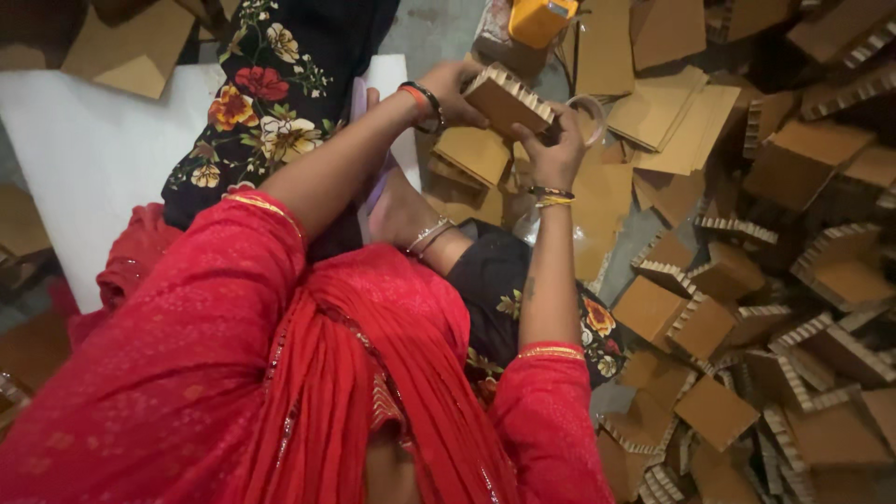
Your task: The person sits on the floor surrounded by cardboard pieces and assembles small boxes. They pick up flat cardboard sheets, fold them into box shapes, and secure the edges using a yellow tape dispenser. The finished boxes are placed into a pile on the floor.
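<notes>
Everywhere on the floor I see honeycomb cardboard blocks. Above the lap, my left hand and right hand both grasp one cardboard block. I think it could slip, because only the fingertips pinch it.

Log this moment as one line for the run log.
left hand: holds cardboard block | right hand: holds same block, tape roll beside | floor: cardboard pieces piled

Perhaps thirty cardboard blocks, one tape dispenser
</notes>
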